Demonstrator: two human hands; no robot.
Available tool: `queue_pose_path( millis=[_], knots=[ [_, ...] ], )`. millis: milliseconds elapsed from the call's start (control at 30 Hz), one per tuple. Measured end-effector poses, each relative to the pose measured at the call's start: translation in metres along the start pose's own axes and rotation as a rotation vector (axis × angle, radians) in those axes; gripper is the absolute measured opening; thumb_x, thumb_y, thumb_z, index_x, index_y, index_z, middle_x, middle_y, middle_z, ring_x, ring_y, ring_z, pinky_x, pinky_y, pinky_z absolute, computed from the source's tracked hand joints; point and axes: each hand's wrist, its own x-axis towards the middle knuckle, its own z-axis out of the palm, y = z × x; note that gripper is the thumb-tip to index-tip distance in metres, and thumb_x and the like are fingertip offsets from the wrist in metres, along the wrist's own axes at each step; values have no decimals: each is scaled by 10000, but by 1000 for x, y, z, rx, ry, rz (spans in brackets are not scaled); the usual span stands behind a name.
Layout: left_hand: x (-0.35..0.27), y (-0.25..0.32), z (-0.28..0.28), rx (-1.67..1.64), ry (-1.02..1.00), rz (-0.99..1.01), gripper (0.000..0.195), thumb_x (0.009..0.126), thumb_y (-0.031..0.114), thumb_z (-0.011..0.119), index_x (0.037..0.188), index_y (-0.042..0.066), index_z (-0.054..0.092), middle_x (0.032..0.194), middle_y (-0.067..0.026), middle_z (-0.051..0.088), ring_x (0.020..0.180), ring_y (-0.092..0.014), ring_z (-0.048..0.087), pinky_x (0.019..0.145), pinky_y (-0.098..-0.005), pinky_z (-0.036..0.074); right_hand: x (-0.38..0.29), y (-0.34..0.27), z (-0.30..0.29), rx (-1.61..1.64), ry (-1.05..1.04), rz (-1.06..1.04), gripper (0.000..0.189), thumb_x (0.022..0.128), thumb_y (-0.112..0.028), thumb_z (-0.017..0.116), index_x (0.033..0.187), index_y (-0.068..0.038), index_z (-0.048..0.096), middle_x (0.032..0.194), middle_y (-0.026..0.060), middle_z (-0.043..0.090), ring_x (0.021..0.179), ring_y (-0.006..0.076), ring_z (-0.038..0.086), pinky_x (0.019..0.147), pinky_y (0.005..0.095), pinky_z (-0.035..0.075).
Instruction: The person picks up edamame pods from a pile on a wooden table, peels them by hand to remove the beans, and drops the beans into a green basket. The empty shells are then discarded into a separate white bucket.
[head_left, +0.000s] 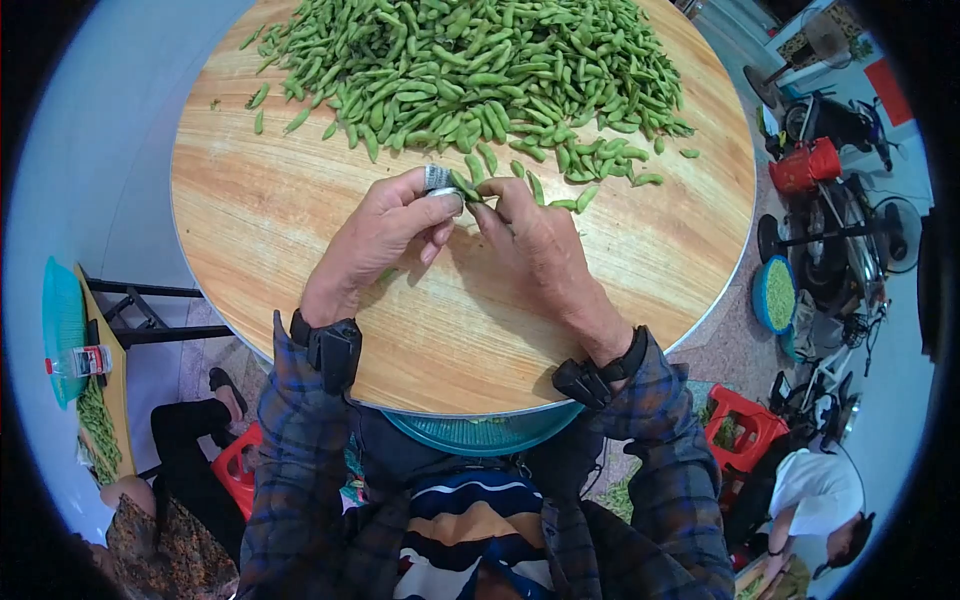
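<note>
Between my two hands, above the round wooden table (247, 187), is a green soybean pod (463, 184). My left hand (390, 217) pinches it between thumb and forefinger; a grey cloth wrap (437, 178) covers part of that forefinger, and the thumb also looks wrapped. The fingertips of my right hand (536, 232) grip the pod's other end. Just beyond both hands several loose pods (585, 198) lie at the near side of a big heap of soybean pods (480, 75). Whether the pod is split cannot be made out.
A teal plastic basin (480, 436) sits under the table's near edge, at my lap. On the right are a blue basin of shelled beans (780, 295), a red stool (742, 427) and a person in white (814, 487). Another person (176, 510) sits at left beside a yellow table (112, 375).
</note>
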Motion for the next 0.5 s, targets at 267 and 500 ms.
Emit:
queue_pose_path(
  millis=[267, 500],
  knots=[
    [0, -1, -3, 49, -42, -8, 210, 1012, 235, 611, 1062, 31, 623, 778, 0, 593, 621, -65, 538, 556, -214, 431, 0, 0, 2, -57, -8, 40, 199, 950, -127, 667, 1080, -47, 541, 615, 171, 618, 565, 360, 665, 484, 454, 518],
    [1, -4, 0, 72, -26, 30, 204, 1017, 241, 605, 1054, 41, 620, 767, 8, 587, 613, -57, 526, 542, -204, 421, 0, -2, 0, -54, -36, 56, 210, 952, -125, 661, 1086, -44, 521, 609, 173, 611, 568, 381, 657, 490, 471, 513]
  ],
)
